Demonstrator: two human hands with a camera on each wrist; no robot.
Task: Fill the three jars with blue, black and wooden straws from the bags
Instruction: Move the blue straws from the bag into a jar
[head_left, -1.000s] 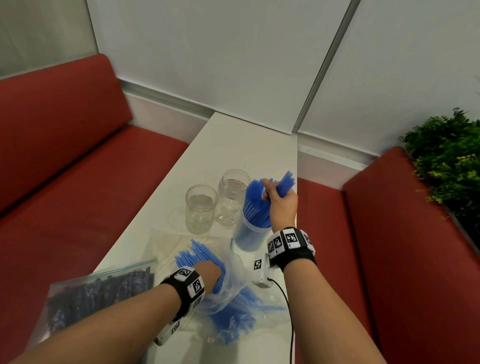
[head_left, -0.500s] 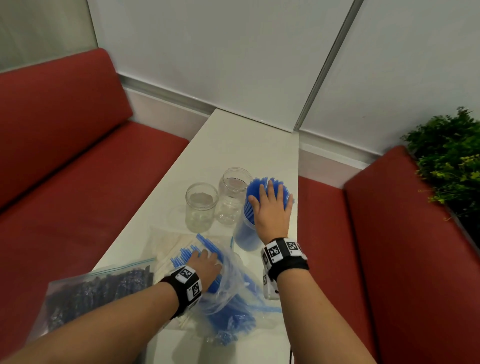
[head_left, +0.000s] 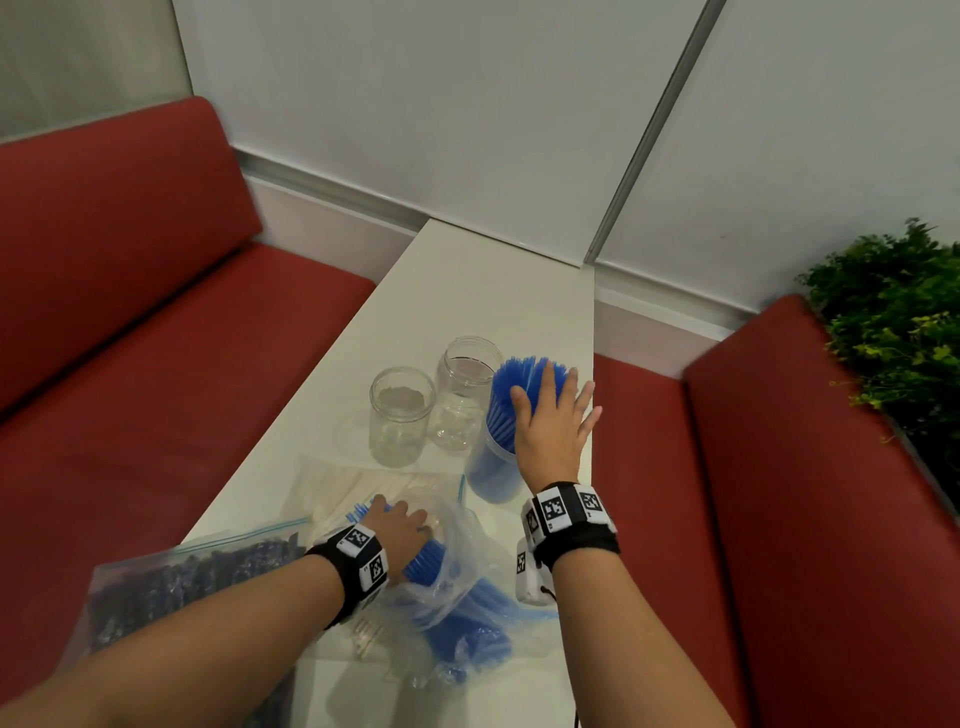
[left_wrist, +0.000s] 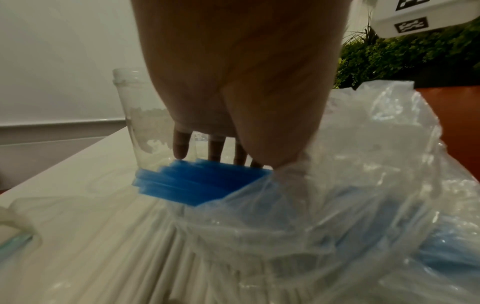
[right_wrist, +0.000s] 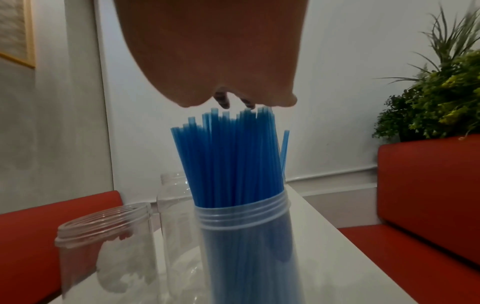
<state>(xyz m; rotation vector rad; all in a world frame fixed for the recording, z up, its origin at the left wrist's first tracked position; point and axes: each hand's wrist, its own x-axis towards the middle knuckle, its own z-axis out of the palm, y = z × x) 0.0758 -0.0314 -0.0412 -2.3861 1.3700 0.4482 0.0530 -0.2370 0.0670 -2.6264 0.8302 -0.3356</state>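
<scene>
Three jars: stand upright in a cluster on the white worktop, near its right edge.
Filled jar: rightmost of the three, packed with upright blue straws that rise well above its threaded rim; in the right wrist view the bundle fans slightly at the top.
Short jar: leftmost, clear, holds no straws.
Tall jar: clear, between the other two and a little farther back, holds no straws; touching or just beside the filled jar, cannot tell which.
Right hand: laid flat over the tops of the blue straws in the filled jar, fingers straight and spread; the grip is unclenched, pressing or resting, curled round nothing.
Left hand: lies on a bundle of loose blue straws at the mouth of a crumpled clear bag; fingertips rest on the straw ends, thumb along the bag's edge. Whether the grip closes round the bundle cannot be told.
Clear bag: lies on the near part of the worktop, in front of the jars, more blue straws visible through the plastic.
Pale straw bag: flat zip bag of whitish straws, under and beside the left hand, between the clear bag and the short jar.
Dark straw bag: zip bag of black straws at the near left corner of the worktop, partly under the left forearm.
Wristbands: black bands with square printed markers on both wrists.
Surroundings: red bench seats on both sides of the worktop, green plant at the right.
</scene>
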